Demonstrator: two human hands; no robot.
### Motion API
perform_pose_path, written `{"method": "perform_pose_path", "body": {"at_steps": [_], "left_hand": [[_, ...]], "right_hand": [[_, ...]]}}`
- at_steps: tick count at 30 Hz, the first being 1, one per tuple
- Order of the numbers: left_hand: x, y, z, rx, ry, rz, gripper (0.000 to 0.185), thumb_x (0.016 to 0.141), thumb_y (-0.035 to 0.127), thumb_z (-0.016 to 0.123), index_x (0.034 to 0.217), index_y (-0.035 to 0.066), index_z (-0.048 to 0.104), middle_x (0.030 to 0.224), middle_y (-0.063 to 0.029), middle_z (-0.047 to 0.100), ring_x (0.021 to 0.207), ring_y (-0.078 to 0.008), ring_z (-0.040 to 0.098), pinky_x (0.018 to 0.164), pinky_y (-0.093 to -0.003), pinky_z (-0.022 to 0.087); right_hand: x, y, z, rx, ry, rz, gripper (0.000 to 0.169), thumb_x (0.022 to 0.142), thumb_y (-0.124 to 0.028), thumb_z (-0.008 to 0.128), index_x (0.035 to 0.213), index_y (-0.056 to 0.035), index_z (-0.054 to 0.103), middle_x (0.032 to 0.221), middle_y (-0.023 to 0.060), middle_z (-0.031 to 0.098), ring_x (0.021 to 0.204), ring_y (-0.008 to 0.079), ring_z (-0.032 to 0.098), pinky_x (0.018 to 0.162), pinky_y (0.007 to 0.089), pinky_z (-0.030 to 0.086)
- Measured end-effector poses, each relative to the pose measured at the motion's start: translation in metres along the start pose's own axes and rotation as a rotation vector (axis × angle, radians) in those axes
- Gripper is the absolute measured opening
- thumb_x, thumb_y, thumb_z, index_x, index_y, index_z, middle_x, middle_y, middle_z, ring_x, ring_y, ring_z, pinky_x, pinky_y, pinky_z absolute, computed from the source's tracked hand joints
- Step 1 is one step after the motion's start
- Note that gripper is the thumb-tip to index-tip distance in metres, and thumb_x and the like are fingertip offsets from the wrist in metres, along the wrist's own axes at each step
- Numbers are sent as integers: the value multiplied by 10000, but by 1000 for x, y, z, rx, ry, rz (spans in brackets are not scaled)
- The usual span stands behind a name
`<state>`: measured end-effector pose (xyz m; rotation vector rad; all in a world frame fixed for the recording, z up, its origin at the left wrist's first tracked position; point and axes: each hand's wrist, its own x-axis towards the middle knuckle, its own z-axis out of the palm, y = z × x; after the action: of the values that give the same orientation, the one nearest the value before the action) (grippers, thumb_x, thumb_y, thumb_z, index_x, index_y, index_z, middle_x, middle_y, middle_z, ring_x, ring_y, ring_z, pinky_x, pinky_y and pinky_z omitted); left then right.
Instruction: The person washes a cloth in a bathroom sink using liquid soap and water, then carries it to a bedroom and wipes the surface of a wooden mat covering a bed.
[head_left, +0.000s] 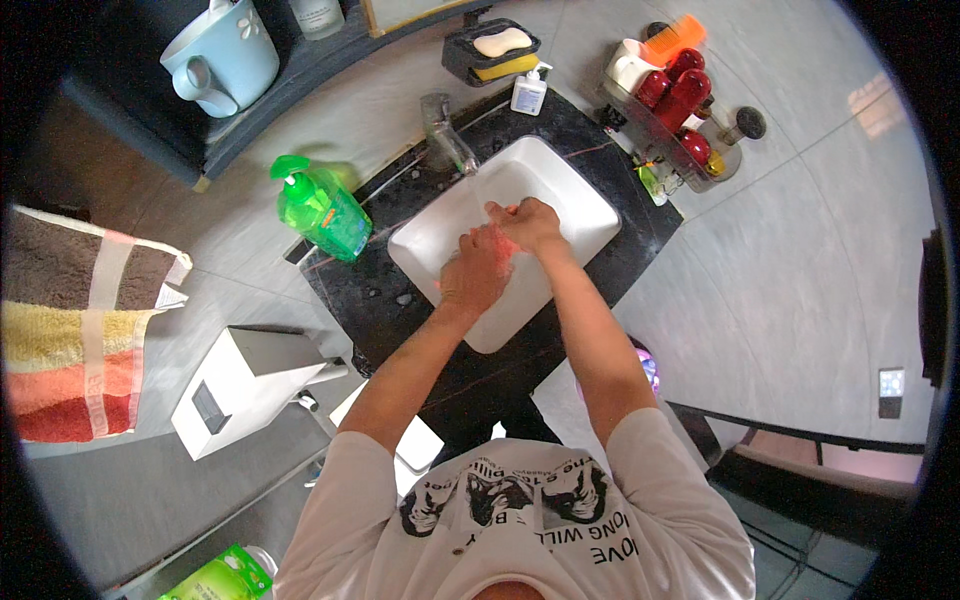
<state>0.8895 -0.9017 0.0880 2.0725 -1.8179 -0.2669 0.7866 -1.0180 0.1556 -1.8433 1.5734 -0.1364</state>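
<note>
Over a white rectangular washbasin (577, 199), both of my hands are on a pinkish-red, wet-looking item (502, 247), perhaps a cloth or netting; its exact kind is unclear. My left hand (476, 274) lies over its left side with bent fingers. Higher and to the right, my right hand (529, 223) has its fingers curled at the item's upper edge. A metal faucet (450, 139) points into the basin just above my hands, with what looks like a thin stream of water below its spout. The basin is set on a black stone counter (405, 300).
A green pump bottle (324, 214) stands left of the basin. Behind it are a small white pump bottle (529, 91) and a wall soap holder (457, 56). A clear wall caddy (645, 124) holds red bottles. A striped towel (75, 330) hangs at the far left.
</note>
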Motion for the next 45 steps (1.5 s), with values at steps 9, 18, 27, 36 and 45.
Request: {"method": "perform_pose_path", "body": {"at_steps": [9, 18, 27, 36, 45], "left_hand": [[4, -27, -24, -1910, -474, -556, 493, 973, 508, 560, 1242, 95, 560, 972, -98, 645, 614, -233, 570, 449, -390, 450], [-19, 14, -13, -2625, -652, -585, 495, 1019, 514, 448, 1309, 119, 514, 984, -144, 613, 624, -159, 541, 417, -229, 378], [0, 24, -46, -1744, -520, -628, 258, 960, 385, 586, 1046, 143, 558, 717, -19, 557, 448, -132, 473, 333, -274, 366], [8, 19, -21, -619, -233, -127, 296, 876, 277, 650, 1065, 52, 616, 883, -167, 705, 733, -337, 706, 533, -479, 553], [3, 15, 1, -61, -267, -88, 479, 920, 349, 673, 1108, -70, 533, 964, -256, 673, 885, -427, 715, 815, -492, 589]], "right_hand": [[13, 82, -5, 1217, -238, -116, 782, 936, -734, 502, 1352, -80, 604, 1253, 125, 666, 1181, 257, 604, 981, 475, 487], [-4, 41, 41, 1944, -471, -633, 1031, 802, -771, 636, 1497, -34, 446, 1446, 253, 527, 1364, 406, 485, 1078, 581, 454], [-5, 34, 19, 1356, -155, -138, 275, 867, -134, 760, 1078, 30, 699, 923, 52, 698, 806, 161, 672, 731, 292, 565], [28, 31, 32, 221, 62, -76, 238, 791, -271, 733, 886, -53, 733, 966, 167, 749, 866, 279, 736, 798, 392, 583], [24, 46, 64, -157, 150, -171, 330, 831, -337, 663, 946, -35, 734, 982, 201, 744, 951, 381, 717, 900, 425, 560]]}}
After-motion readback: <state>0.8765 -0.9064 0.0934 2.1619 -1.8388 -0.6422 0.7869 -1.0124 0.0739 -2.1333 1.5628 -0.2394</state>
